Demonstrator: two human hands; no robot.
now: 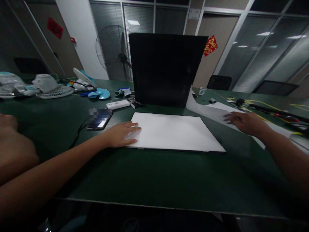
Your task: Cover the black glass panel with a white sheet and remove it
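A white rectangular panel with a thin dark edge lies flat on the dark green table. My left hand rests on the panel's left end, fingers spread. Off to the right, my right hand is over a translucent white sheet, its fingers partly blurred; whether they grip the sheet cannot be made out. That sheet curves up at its left end against a large black panel, which stands upright behind the white one.
A phone with a cable and a white bar-shaped device lie left of the panels. Fan parts sit at the back left. Black rods and yellow strips are at the right. Another person's arm reaches in at far left.
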